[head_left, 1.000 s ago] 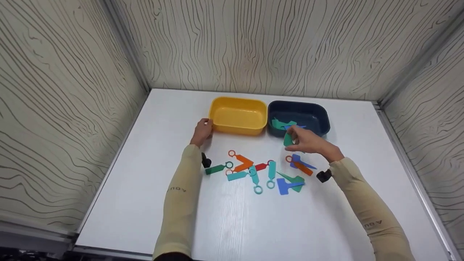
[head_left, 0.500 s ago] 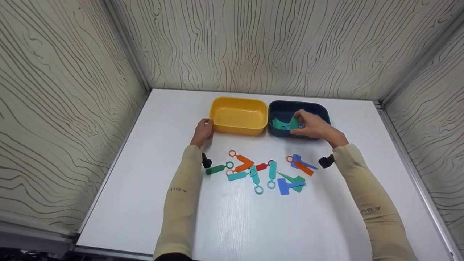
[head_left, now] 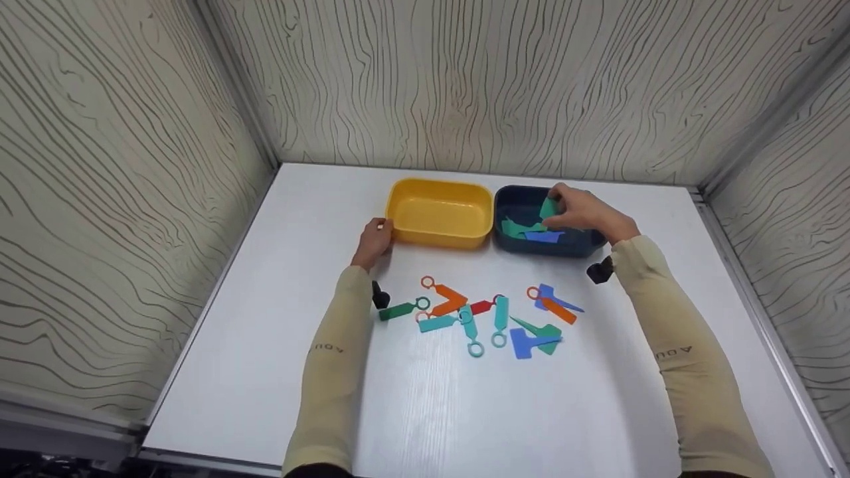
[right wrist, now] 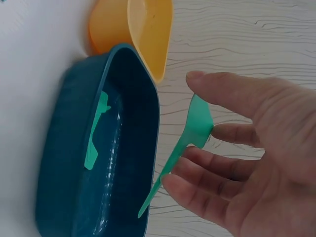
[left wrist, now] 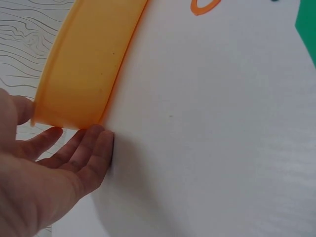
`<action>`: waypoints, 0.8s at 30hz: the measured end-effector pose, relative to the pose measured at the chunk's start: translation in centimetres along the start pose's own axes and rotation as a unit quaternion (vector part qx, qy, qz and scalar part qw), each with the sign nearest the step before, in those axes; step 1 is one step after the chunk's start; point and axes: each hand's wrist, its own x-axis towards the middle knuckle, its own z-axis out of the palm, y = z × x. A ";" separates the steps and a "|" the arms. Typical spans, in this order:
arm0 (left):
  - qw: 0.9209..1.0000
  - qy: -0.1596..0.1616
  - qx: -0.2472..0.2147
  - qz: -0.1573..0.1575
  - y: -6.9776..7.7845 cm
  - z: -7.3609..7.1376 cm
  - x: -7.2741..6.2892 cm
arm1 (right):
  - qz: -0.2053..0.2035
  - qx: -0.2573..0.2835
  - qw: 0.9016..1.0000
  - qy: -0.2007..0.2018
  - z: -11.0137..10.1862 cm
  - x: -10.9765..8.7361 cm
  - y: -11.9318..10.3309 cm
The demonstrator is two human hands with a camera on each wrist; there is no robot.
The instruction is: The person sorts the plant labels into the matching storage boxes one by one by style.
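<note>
Over the dark blue bin [head_left: 541, 249], my right hand [head_left: 588, 212] pinches a green plant label [head_left: 549, 207] by its broad head. In the right wrist view, thumb and index finger meet on that green plant label [right wrist: 197, 121], and its pointed stake slants down toward the bin's rim. Several green and blue labels [head_left: 518, 229] lie inside the dark blue bin. My left hand [head_left: 373, 242] holds the left end of the yellow bin [head_left: 438, 239]. The left wrist view has the thumb at the rim and the other fingers against the end wall of the yellow bin [left wrist: 86, 84].
On the white table in front of the bins lie ring-ended tags, among them an orange tag [head_left: 451, 295], a dark green tag [head_left: 398, 310] and a turquoise tag [head_left: 501, 312]. Blue T-shaped labels [head_left: 523, 343] lie to their right. Wood-patterned panels [head_left: 491, 86] stand around the table.
My right hand has carried the green plant label up and back from the dark blue bin's front edge to above its inside. The left hand has stayed at the yellow bin.
</note>
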 end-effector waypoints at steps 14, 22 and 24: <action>1.000 -0.008 0.001 -0.016 0.3 0.0 -0.2 | 0.006 -0.035 0.999 -0.010 -1.1 1.1 0.7; 1.000 -0.006 -0.001 -0.012 0.2 -0.1 0.0 | -0.008 -0.051 0.999 -0.007 -0.6 0.2 0.2; 1.000 -0.006 -0.002 -0.009 0.2 -0.1 0.0 | -0.013 -0.052 0.999 -0.010 -0.4 -0.2 0.0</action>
